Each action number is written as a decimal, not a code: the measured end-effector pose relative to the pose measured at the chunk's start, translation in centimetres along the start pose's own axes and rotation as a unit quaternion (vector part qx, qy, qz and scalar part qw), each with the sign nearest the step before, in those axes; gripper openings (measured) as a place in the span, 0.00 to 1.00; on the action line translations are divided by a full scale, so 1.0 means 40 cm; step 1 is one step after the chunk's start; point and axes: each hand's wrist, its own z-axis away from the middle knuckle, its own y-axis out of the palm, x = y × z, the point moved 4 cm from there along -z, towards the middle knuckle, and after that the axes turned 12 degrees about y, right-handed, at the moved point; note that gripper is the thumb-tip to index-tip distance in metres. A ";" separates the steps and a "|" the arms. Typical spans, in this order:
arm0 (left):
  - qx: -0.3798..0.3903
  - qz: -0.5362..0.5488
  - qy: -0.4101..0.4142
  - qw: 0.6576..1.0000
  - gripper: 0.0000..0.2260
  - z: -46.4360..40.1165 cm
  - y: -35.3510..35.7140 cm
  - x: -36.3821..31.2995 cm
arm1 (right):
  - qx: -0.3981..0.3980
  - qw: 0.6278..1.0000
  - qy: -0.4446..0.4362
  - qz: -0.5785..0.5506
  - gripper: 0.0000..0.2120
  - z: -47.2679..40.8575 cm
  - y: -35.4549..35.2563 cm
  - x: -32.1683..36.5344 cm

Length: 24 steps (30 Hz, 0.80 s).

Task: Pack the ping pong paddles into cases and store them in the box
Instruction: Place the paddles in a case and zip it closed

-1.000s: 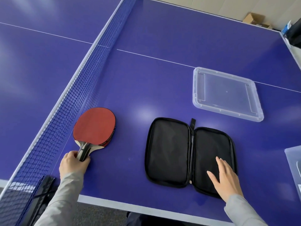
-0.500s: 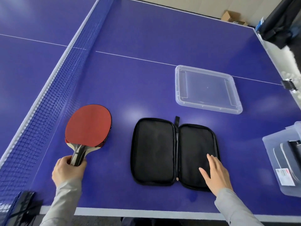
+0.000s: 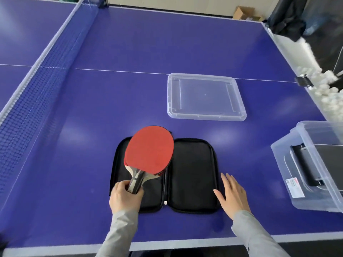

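A black zip case (image 3: 193,173) lies spread flat on the blue table near the front edge. My left hand (image 3: 125,198) grips the handle of red paddles (image 3: 150,149), two stacked as far as I can tell, over the case's left half. The blades overlap the case's far edge. My right hand (image 3: 232,193) rests flat, fingers spread, at the right rim of the case. A clear plastic box (image 3: 313,175) stands at the right edge, with a dark case-like thing inside.
The box's clear lid (image 3: 206,97) lies flat beyond the case. The net (image 3: 37,78) runs along the left. White balls (image 3: 328,88) fill a tray past the table's right edge. A cardboard box (image 3: 245,13) sits on the floor at the back.
My left hand has carried the paddles right, from beside the net onto the case's left half. My right hand slid from the case's right panel to its rim. The view shifted right.
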 end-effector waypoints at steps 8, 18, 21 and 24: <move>0.009 -0.001 -0.026 1.000 0.09 0.187 0.217 -0.144 | 0.017 0.995 -0.095 -0.002 0.31 -0.032 0.031 -0.017; -0.035 0.008 -0.100 0.994 0.12 0.257 0.364 -0.213 | -0.003 0.989 -0.150 -0.011 0.31 -0.043 0.055 -0.045; -0.042 0.009 -0.112 0.993 0.13 0.257 0.381 -0.215 | -0.005 0.989 -0.150 -0.012 0.31 -0.043 0.060 -0.044; -0.034 0.007 -0.116 0.993 0.14 0.263 0.393 -0.208 | -0.010 0.989 -0.149 -0.019 0.30 -0.040 0.065 -0.043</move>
